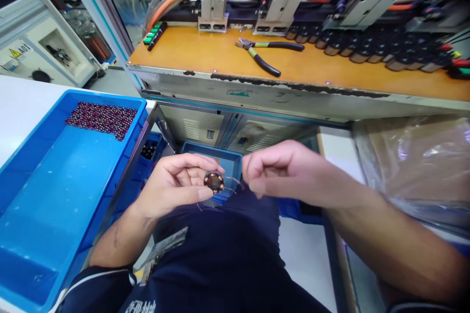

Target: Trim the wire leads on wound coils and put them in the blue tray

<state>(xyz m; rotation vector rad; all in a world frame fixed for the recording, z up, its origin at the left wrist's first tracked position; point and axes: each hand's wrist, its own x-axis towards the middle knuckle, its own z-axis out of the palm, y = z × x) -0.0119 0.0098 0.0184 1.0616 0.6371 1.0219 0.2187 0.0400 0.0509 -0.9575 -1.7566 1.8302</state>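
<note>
A small round motor stator (213,182), dark with copper windings and several loose wire ends, sits between the thumb and fingers of my left hand (181,178). Its wires stick out toward the right and below. Just to the right of those wire tips is my right hand (282,171), its fingers curled and pressed together, slightly blurred. Whether a wire end lies in its pinch cannot be made out. Both hands are held over my lap, above a blue bin (231,159) on the floor side.
At left stands a large blue tray (47,186) with many small dark parts (103,117). Cutting pliers (262,51), a marker (157,36) and rows of dark cylindrical parts (367,49) rest on the orange bench (176,54). Plastic wrap covers a carton (414,166) at right.
</note>
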